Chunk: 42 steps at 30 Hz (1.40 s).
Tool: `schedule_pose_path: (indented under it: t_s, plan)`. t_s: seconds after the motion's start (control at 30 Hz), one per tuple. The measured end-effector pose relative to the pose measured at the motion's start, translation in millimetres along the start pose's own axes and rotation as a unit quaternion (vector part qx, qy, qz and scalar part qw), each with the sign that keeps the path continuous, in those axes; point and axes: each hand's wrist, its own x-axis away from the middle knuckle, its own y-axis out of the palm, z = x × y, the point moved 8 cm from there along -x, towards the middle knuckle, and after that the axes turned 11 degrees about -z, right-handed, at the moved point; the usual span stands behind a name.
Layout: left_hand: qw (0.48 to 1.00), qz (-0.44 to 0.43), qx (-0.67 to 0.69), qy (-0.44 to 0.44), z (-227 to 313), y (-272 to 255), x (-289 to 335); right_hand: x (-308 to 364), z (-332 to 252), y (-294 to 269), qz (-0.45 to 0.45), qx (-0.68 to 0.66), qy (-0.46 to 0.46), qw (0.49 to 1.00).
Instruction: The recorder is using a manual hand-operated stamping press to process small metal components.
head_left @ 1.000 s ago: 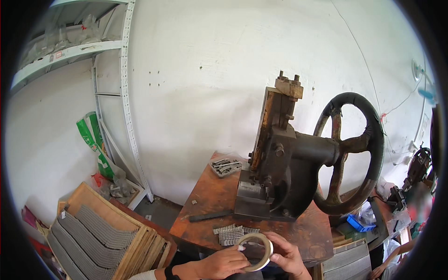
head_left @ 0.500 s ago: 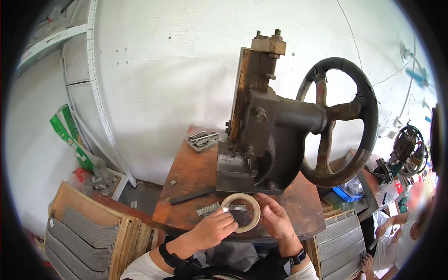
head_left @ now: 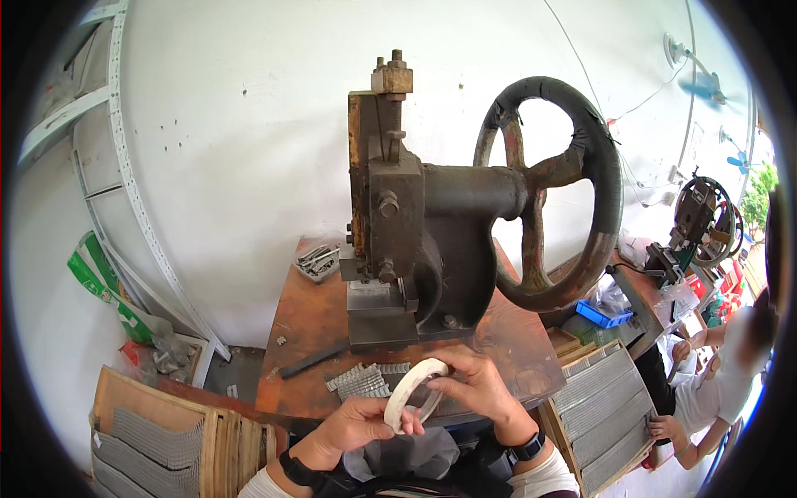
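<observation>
head view: left hand [head_left: 362, 422] and right hand [head_left: 476, 383] clasp one tape roll [head_left: 403, 393]; two grips closed

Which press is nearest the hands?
The big press on the brown table, just beyond the left hand and right hand holding the tape roll. The far-right press stands well back, past the blue bin.

You work in a workshop, shown by the dark metal hand press [head_left: 452, 286] with its large spoked wheel [head_left: 610, 207], a similar dark machine [head_left: 691, 216] to that press's right, and wooden trays [head_left: 221, 448] of ribbed grey parts [head_left: 158, 436] on either side.
</observation>
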Motion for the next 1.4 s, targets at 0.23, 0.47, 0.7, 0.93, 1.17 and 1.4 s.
schedule_pose_path:
  t_s: [0.23,0.47,0.7,0.93,1.17,1.4]
  plan:
    - [0.998,0.023,-0.008,-0.052,0,4,-4,12,-20,-8,0.061,0.088,-0.110,0.988]
    - [0.988,0.063,-0.069,-0.124,-3,13,-16,25,-43,-13,0.089,0.186,-0.165,0.965]
    - [0.970,0.051,-0.236,-0.041,12,17,-23,42,51,-4,0.151,-0.266,-0.038,0.951]
    - [0.976,0.114,-0.144,-0.116,-4,8,-24,44,36,-5,0.194,-0.037,0.013,0.980]
    - [0.959,0.073,-0.229,-0.153,-4,21,-53,73,-1,-20,0.214,0.208,-0.058,0.953]
    - [0.935,-0.054,-0.301,-0.181,-44,48,-87,166,72,-22,0.295,-0.207,0.018,0.933]
